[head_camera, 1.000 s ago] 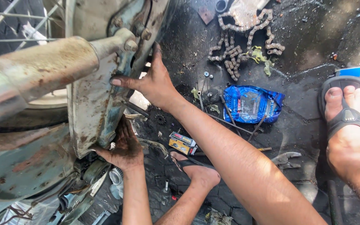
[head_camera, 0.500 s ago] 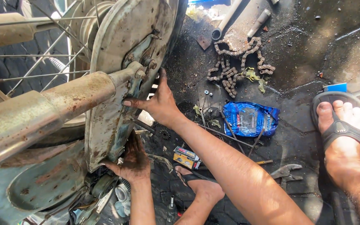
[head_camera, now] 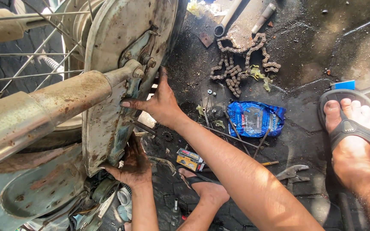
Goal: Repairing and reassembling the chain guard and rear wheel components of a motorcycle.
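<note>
A big old motorbike takes up the left side, with a rusty exhaust pipe [head_camera: 43, 113] running across it and a spoked wheel [head_camera: 35, 55] behind. In front of the wheel hangs a long, worn metal chain cover [head_camera: 116, 77], and this is the thing both hands are on. It sits against the side of the bike, upright, with its low end near the greasy engine parts. The right hand [head_camera: 161, 102] is spread flat, with the thumb hooked on the cover's edge and the fingers pointing up beside it, just under a rusty nut [head_camera: 148, 62]. The left hand [head_camera: 131, 164] is very dirty and curls around the bottom end of the cover, holding it from below. To do this well, I think both hands should hold the cover even, so it does not tip, and fingers should keep away from its thin sharp edge. The grease could make the low hand slip, so a firm hold there looks wise. On the dark oily ground [head_camera: 322, 51] lies a loose chain [head_camera: 240, 60] in a heap, well apart from the bike. Nearer is a blue plastic packet [head_camera: 255, 117], with thin metal rods beside it. A foot in a black sandal [head_camera: 352, 124] rests on the right, and another sandal foot [head_camera: 206, 188] is tucked under the right arm. Close to that foot are a small yellow box [head_camera: 190, 159] and grey pliers [head_camera: 292, 172]. Some tiny nuts lie near the chain.
</note>
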